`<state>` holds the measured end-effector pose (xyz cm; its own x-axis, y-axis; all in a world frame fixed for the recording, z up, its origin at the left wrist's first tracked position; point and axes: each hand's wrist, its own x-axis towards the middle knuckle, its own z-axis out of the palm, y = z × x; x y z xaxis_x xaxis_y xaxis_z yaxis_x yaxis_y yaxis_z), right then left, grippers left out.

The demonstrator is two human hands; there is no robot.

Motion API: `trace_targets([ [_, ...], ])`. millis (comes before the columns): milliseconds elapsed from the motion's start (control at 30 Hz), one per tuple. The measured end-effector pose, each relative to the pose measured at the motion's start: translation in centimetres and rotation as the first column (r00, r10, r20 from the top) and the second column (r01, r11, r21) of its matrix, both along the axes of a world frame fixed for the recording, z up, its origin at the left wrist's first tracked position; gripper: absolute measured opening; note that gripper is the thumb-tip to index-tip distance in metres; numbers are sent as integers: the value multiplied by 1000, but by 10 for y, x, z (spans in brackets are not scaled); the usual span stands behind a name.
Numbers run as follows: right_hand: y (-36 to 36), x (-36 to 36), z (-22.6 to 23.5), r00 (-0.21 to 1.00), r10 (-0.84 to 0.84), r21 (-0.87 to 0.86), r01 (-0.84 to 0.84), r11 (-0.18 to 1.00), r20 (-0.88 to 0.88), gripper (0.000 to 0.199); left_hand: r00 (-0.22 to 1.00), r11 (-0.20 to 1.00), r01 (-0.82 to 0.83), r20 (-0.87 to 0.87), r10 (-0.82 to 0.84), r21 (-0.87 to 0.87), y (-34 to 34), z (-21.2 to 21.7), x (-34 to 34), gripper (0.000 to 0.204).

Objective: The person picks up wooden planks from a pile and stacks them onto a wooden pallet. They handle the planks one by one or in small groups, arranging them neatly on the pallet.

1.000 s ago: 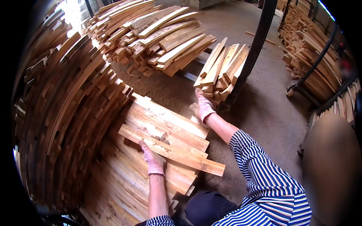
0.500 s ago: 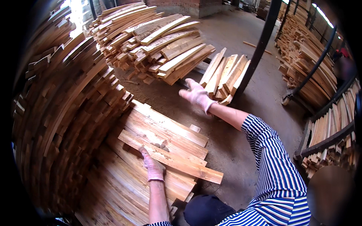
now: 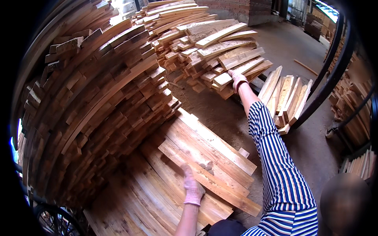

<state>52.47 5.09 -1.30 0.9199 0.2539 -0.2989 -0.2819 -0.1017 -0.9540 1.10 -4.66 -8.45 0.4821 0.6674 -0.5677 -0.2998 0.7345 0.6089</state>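
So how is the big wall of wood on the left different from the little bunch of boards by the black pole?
The tall stack is much bigger and looks darker, its boards lying flat in many layers. The small bundle is paler, only a few boards standing on edge and leaning together. The left hand rests on planks at the tall stack's foot, while the right hand reaches to a pile beside the small bundle. Both are rough sawn boards.

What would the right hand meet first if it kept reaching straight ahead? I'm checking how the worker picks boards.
Most likely the loose pile of planks just ahead: the gloved right hand already seems to be at its near edge, though depth is unclear.
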Motion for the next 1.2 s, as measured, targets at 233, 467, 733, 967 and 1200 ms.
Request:
trace_targets([
  [233, -71, -89, -6, 956, 194, 667, 2, 745, -221, 35, 998, 998, 70, 4, -70, 1, 4, -7, -5, 74],
  [467, -218, -252, 53, 809, 474, 792, -18, 611, -348, 34, 996, 988, 91, -12, -90, 121, 30, -29, -15, 76],
  [733, -346, -397, 106, 845, 532, 417, -464, 782, -58, 76, 919, 990, 118, 369, -139, 79, 14, 29, -19, 68],
  [967, -392, -444, 99, 396, 806, -618, -518, 591, 439, 127, 924, 964, 139, 322, -209, 226, -10, 134, 10, 77],
  [1200, -333, -439, 121, 152, 667, -514, -522, 681, 729, 109, 874, 795, -31, 402, -272, 606, 2, 254, -30, 66],
])
